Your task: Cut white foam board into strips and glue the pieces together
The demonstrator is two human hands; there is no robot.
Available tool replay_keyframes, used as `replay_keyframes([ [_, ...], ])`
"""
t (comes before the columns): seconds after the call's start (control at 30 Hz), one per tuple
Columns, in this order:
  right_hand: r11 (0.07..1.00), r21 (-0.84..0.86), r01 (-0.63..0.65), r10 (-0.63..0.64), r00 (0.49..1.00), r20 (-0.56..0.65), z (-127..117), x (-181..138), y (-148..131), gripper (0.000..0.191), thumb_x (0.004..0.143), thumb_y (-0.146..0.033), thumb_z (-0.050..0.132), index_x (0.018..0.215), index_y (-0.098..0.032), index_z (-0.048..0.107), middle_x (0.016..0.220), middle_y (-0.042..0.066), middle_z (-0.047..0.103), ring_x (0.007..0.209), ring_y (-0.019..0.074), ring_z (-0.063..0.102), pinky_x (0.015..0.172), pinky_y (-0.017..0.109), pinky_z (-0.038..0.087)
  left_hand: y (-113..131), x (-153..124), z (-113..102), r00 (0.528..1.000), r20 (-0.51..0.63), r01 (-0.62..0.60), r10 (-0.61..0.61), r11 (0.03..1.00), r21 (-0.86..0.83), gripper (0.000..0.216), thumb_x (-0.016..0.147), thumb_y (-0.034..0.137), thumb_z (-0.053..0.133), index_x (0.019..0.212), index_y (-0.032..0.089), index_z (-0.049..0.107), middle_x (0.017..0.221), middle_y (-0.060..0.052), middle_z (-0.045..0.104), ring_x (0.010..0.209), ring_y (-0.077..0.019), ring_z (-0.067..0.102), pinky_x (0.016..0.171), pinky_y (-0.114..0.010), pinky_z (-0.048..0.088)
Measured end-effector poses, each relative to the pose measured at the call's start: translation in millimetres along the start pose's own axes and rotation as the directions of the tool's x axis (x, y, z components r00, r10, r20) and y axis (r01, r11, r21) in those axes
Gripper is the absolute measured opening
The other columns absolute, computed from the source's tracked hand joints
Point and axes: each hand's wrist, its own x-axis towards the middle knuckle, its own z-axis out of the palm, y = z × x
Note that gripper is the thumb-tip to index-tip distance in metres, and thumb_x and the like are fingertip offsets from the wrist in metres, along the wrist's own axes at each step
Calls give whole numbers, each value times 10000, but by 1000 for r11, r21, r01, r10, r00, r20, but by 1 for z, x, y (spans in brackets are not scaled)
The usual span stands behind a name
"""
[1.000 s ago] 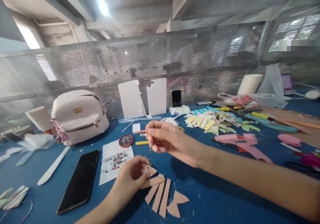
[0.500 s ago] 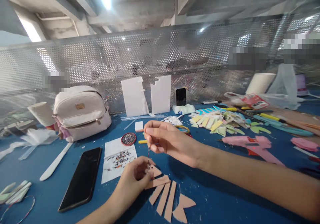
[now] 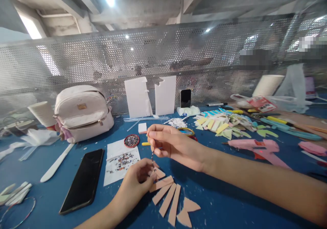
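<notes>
Between my two hands runs a short strand of small dark beads (image 3: 152, 158), hanging nearly upright. My right hand (image 3: 170, 142) pinches its upper end, fingers curled together. Below it, my left hand (image 3: 139, 178) is closed around the lower end with thumb and fingertips; the exact grip is partly hidden. Peach foam pieces cut as strips (image 3: 167, 200) fan out under and beside my left hand, with a fish-tail-shaped piece (image 3: 187, 211) at their right. Left of the hands, loose beads (image 3: 122, 162) lie on a white paper (image 3: 109, 178), and a round red-rimmed dish (image 3: 131, 141) holds more beads.
A black phone (image 3: 82, 181) and a white plastic knife (image 3: 56, 163) lie at left, before a pale backpack (image 3: 83, 115). A pink glue gun (image 3: 255, 145) lies right of my forearm. Behind it are foam scraps (image 3: 222, 123). White boards (image 3: 165, 96) lean against a perforated metal screen (image 3: 214, 52).
Both hands keep almost the same place and grip on the bead strand. The camera view has shifted very slightly.
</notes>
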Motion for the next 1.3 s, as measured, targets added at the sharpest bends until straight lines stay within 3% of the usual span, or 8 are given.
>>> replay_keyframes([
  [0.73, 999, 7, -41, 41, 999, -8, 9, -1, 3, 220, 798, -299, 775, 826, -158, 609, 715, -19, 584, 541, 55, 537, 419, 124, 392, -3, 1, 1, 1000, -3, -22, 22, 1000, -19, 172, 840, 286, 671, 941, 166, 601, 782, 3, 589, 729, -140, 578, 682, -256, 447],
  [1.3, 999, 24, -48, 49, 999, -22, 0, -3, 4, 190, 826, -274, 759, 876, -156, 619, 729, -13, 601, 571, 44, 544, 482, 121, 404, 0, 1, 2, 1000, -13, -19, 19, 999, -26, 169, 805, 232, 669, 932, 146, 601, 820, -6, 611, 735, -126, 586, 690, -244, 449],
])
